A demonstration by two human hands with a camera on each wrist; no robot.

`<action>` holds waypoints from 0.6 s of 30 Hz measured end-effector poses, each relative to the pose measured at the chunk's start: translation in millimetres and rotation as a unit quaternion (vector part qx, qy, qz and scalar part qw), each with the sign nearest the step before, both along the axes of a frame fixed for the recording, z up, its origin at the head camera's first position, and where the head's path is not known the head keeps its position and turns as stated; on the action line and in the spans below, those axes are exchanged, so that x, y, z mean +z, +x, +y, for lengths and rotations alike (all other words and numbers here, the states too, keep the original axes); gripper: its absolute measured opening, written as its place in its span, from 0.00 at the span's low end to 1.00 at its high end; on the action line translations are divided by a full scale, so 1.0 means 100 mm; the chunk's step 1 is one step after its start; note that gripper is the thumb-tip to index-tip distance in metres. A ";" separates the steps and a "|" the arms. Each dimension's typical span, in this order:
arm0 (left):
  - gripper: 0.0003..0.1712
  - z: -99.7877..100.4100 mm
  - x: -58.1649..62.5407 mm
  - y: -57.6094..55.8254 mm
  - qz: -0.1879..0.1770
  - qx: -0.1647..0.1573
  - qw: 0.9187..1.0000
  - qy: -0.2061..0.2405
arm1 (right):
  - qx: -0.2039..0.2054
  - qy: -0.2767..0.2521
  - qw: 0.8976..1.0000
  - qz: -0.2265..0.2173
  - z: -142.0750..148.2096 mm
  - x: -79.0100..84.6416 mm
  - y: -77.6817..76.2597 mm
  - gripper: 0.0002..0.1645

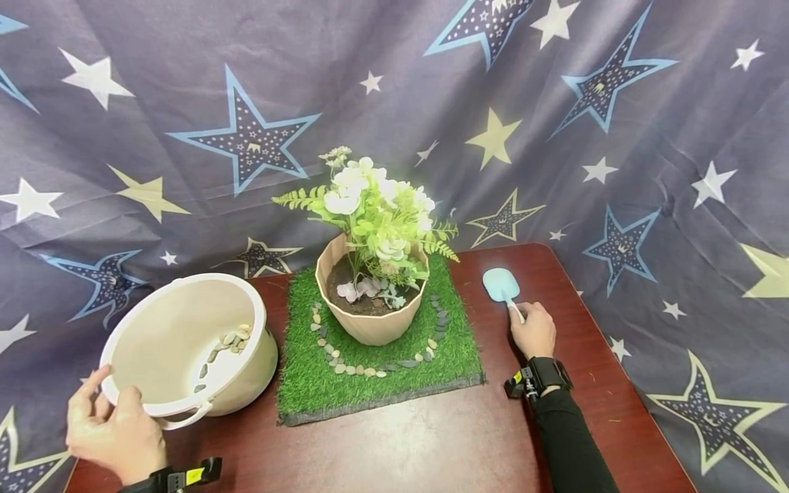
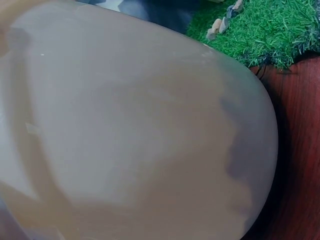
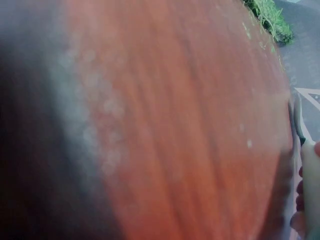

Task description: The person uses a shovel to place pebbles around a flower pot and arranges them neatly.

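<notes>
At the left of the head view, my left hand (image 1: 117,431) grips the rim of a cream bucket (image 1: 249,380), thumb and fingers on either side of the edge. Inside lie several small pebbles (image 1: 234,340). The bucket's outer wall (image 2: 140,120) fills most of the left wrist view. Over on the right, my right hand (image 1: 535,332) holds a small shovel by its white handle; the light blue blade of the shovel (image 1: 501,283) points away from me, flat over the table. Only part of the pale handle (image 3: 311,185) and some fingertips show in the right wrist view.
Between the hands, a ribbed beige flowerpot (image 1: 370,325) with soil, white flowers and green leaves stands on an artificial grass mat (image 1: 401,383). Pebbles (image 1: 351,370) curve around its front. The reddish-brown table (image 1: 394,445) backs onto a star-patterned cloth (image 1: 394,103).
</notes>
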State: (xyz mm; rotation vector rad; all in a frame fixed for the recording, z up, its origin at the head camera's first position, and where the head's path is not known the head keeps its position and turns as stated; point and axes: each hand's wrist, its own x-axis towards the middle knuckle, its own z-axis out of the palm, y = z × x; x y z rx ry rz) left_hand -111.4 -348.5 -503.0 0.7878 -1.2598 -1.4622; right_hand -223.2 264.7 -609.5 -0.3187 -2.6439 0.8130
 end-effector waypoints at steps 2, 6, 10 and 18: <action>0.25 0.00 -0.01 0.01 -0.002 0.000 1.000 0.000 | 0.001 -0.005 1.000 0.003 0.00 -0.01 0.00 0.16; 0.25 0.00 -0.02 0.02 -0.005 0.001 1.000 -0.002 | -0.002 -0.010 1.000 0.002 0.00 -0.03 -0.01 0.17; 0.25 0.00 -0.02 0.02 -0.001 -0.001 1.000 -0.001 | -0.013 -0.019 1.000 0.002 -0.01 -0.02 0.00 0.17; 0.25 -0.04 -0.05 0.00 0.004 -0.009 1.000 0.005 | -0.022 -0.016 0.999 -0.023 -0.02 -0.01 0.00 0.18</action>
